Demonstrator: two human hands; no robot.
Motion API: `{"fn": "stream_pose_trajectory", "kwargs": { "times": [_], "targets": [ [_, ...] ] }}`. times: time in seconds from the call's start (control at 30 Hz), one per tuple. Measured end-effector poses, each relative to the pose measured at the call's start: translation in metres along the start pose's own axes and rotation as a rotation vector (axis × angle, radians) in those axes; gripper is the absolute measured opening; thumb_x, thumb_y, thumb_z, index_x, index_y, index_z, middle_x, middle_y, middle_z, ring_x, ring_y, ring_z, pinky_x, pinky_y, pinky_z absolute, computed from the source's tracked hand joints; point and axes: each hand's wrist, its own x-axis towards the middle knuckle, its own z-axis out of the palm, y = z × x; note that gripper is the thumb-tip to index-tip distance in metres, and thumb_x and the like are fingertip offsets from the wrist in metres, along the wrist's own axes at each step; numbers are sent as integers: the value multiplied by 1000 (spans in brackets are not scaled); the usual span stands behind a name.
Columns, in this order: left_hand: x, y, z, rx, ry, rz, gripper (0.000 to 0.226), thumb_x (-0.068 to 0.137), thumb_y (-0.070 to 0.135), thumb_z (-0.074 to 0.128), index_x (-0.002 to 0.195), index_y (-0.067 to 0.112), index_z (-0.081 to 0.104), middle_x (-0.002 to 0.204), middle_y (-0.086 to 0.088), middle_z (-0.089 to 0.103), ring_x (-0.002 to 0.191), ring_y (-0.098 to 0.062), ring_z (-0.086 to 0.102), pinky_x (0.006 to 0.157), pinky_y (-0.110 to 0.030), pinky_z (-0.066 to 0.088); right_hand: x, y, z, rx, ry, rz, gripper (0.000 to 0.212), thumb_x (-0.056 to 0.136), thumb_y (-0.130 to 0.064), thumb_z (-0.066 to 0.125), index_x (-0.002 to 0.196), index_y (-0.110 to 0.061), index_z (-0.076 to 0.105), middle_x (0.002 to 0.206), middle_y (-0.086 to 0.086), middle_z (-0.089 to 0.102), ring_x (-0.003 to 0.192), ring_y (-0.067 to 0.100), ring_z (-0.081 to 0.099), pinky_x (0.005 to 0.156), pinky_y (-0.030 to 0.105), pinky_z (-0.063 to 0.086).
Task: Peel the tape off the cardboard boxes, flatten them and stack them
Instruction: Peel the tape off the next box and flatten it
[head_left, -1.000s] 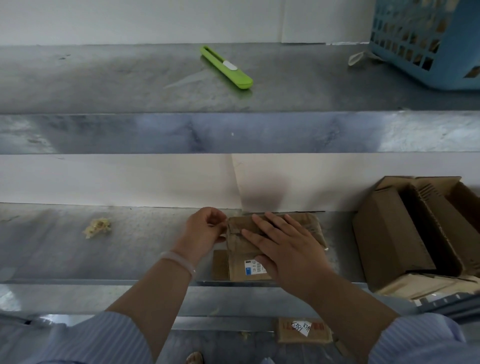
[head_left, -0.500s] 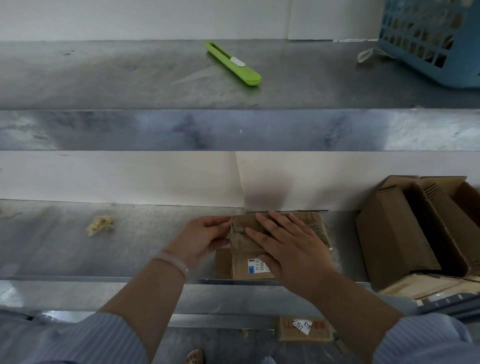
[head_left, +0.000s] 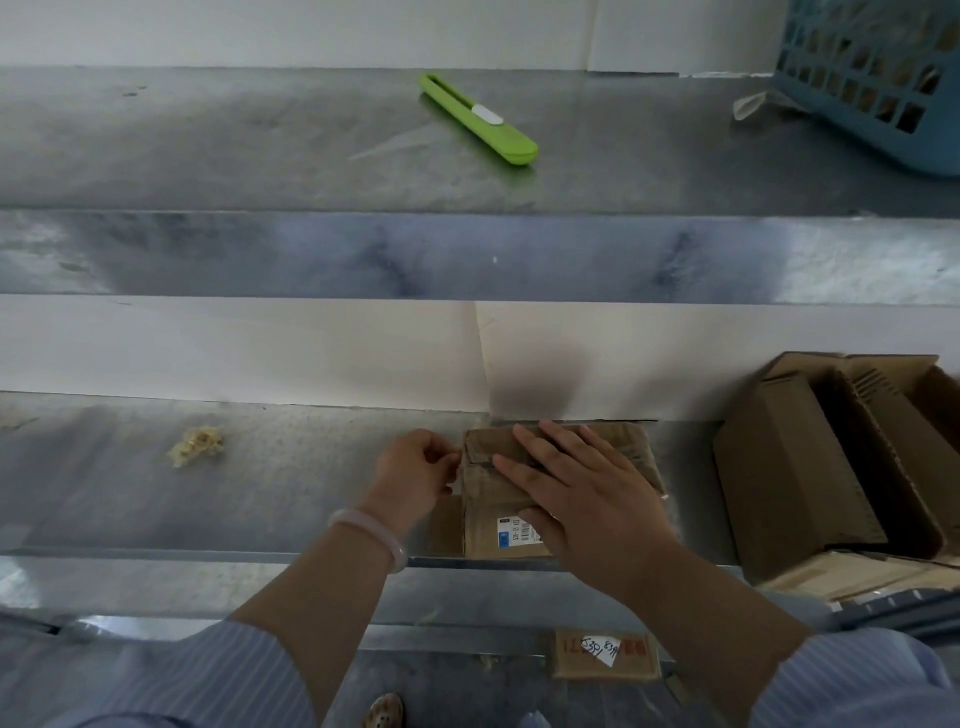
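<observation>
A small brown cardboard box (head_left: 491, 512) with a blue-and-white label lies flat on the lower metal shelf (head_left: 291, 499). My right hand (head_left: 576, 493) rests palm down on top of it, fingers spread. My left hand (head_left: 418, 475) is at the box's left edge, fingertips pinched together on the tape there; the tape itself is too thin to make out. At the right stands a larger open cardboard box (head_left: 810, 483) on a pile of flattened cardboard (head_left: 857, 577).
A green box cutter (head_left: 480, 120) lies on the upper shelf, and a blue plastic basket (head_left: 878, 78) stands at its far right. A crumpled ball of tape (head_left: 197, 445) sits on the lower shelf at the left. Another small labelled box (head_left: 605, 652) lies below.
My left hand's fingers opened briefly against the box's left edge, then pinched shut there again. My right hand stayed pressed on the box.
</observation>
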Motion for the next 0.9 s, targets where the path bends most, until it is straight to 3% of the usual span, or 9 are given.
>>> {"fn": "stream_pose_trajectory", "kwargs": {
  "times": [0.13,0.3,0.37,0.43,0.53,0.6,0.67,0.77,0.9],
  "targets": [
    [0,-12,-10,173,67,3,16,81,19,75,78,18,59,77,-5,66,75,-24,67,74,-44,59,-1,0,0,5,3,-2,48,98,-48,31,144,-38,36,152,-4,42,141,22,38,114,46,32],
    [3,-11,-33,138,239,3,32,75,23,81,87,18,51,75,-2,65,68,-21,66,66,-37,57,2,1,1,2,3,-8,48,98,-48,31,145,-37,36,151,-3,43,140,22,39,113,47,34],
    [9,-10,-46,186,294,15,27,78,33,78,83,20,55,73,-1,65,68,-21,67,65,-34,55,1,1,1,2,10,-15,50,98,-49,32,145,-35,35,151,-3,43,140,21,39,113,47,34],
    [15,-10,-55,275,302,65,15,86,35,67,79,21,65,76,0,70,73,-22,68,72,-34,54,0,0,1,33,24,-2,52,96,-49,36,145,-31,37,151,-4,42,141,20,38,113,46,35],
    [20,-14,-65,238,313,83,19,91,16,58,104,19,71,98,-4,72,85,-24,69,86,-40,54,-2,-1,1,115,78,20,49,92,-47,46,135,-23,48,149,-2,45,141,18,37,113,45,36],
    [19,-13,-68,194,319,69,22,91,16,58,110,22,68,100,-3,71,87,-23,68,89,-41,54,-4,-1,2,152,140,12,38,90,-39,52,122,-21,54,147,0,48,140,18,39,113,44,36],
    [10,-2,-64,253,307,127,23,92,22,58,113,21,68,108,1,70,95,-18,65,93,-31,49,-6,-1,2,170,186,6,30,87,-33,54,113,-19,58,143,2,51,138,19,42,114,42,35],
    [-17,27,-44,264,234,324,28,95,28,56,122,22,64,114,9,63,100,-4,54,86,-15,38,-5,0,5,213,200,10,28,88,-34,54,112,-21,59,135,1,56,129,19,49,108,42,43],
    [-52,40,-8,403,-84,660,43,91,42,57,133,31,53,127,16,49,117,2,39,96,-5,24,-6,6,1,336,266,-4,26,87,-35,59,109,-21,62,119,-3,61,113,16,57,95,37,52]
  ]
}}
